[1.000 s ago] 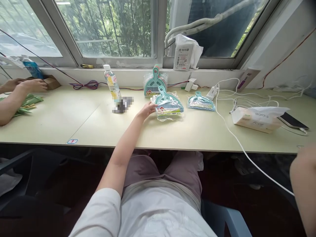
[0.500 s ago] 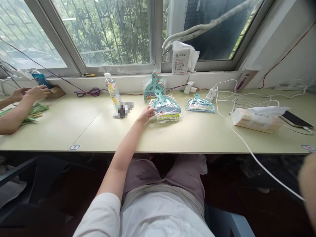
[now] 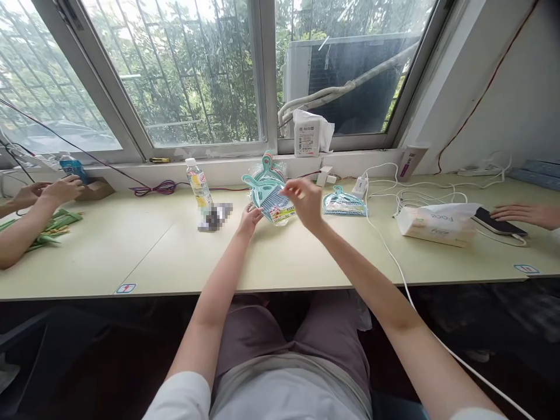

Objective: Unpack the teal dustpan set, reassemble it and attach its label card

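My left hand (image 3: 251, 220) grips the lower left edge of a teal mini dustpan and brush set (image 3: 263, 192) in clear plastic wrap. The set is tilted, its handle pointing up and to the left, and a yellow-green label shows low on it. My right hand (image 3: 307, 203) is in front of the set's right side, fingers curled in a pinch; what they hold, if anything, is hidden. Behind stands a wrapped stack of dustpan sets (image 3: 268, 164) against the wall. Another wrapped dustpan set (image 3: 345, 204) lies to the right of my right hand.
Left on the table (image 3: 188, 268) are a drink bottle (image 3: 200, 184) and a pixelated item (image 3: 214, 217). Rightward are a tissue pack (image 3: 437, 226), white cables (image 3: 411, 198) and a phone (image 3: 499, 221) under another person's hand (image 3: 529, 215). Another person's hands (image 3: 63, 189) are at far left.
My right hand has come in from the right to the dustpan set. The set has turned, its handle now leaning left. Another person's hand now shows on the phone; the view has shifted.
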The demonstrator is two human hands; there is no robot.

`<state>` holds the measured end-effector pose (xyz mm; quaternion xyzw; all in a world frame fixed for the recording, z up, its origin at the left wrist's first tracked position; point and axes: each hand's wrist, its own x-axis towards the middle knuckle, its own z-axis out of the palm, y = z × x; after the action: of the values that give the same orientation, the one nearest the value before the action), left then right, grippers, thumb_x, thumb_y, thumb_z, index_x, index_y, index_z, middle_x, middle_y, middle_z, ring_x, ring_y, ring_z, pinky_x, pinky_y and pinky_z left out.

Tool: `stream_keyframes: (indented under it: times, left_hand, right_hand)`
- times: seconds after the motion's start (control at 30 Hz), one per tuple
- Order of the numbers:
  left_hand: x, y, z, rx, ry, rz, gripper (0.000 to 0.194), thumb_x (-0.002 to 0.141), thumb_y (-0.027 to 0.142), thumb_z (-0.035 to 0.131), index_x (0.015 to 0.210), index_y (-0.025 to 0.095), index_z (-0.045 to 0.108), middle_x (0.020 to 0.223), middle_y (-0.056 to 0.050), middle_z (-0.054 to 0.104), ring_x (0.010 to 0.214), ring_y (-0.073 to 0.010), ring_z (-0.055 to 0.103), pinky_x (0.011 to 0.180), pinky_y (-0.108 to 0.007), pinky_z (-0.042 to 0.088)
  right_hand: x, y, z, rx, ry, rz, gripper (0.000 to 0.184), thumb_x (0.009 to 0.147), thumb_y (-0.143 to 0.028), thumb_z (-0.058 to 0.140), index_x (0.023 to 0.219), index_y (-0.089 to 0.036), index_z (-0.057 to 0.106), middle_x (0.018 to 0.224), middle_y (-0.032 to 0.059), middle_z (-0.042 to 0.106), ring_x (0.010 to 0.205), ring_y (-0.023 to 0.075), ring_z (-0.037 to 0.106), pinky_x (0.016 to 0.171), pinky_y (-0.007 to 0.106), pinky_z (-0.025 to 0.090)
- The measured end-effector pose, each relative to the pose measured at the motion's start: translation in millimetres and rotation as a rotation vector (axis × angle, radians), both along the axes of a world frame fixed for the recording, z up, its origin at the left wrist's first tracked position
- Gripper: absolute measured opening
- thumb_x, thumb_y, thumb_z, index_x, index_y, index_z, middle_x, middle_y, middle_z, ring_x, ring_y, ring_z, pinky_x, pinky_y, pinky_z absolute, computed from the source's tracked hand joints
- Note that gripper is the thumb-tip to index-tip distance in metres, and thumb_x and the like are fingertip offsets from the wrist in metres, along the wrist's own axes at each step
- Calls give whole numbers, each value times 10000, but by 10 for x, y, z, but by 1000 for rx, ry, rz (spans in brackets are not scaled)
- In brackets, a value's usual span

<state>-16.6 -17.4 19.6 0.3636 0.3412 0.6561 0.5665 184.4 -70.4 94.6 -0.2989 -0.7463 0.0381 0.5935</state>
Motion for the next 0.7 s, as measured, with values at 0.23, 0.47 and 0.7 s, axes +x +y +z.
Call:
stream_keyframes:
  times: [0.23,0.47,0.7]
  left_hand:
    - [19,67,-29,5,-39,17,510,639,55,682,1117,184,560,872,-7,687,805,-124,678,851,-258,528]
    - [105,34,-24,44,-32,-46,560,660,24,666,1176,197,533,942,-10,703,829,-120,682,846,-249,535]
    - [79,26,33,38,-31,2,632,674,31,688,1237,225,475,1001,-20,692,904,-137,683,918,-293,524]
  right_hand:
    - [38,376,-945,-417,-71,-220,252,938,-419,546,863,-205,656,859,43,716,772,186,651,723,266,455]
    - [159,555,-953,-790,464,-76,357,829,-501,641,1009,-223,509,1027,39,618,802,143,619,591,217,494]
    - [270,613,-922,-837,547,-108,309,812,-195,624,1052,-231,432,820,-42,600,619,93,592,574,191,465]
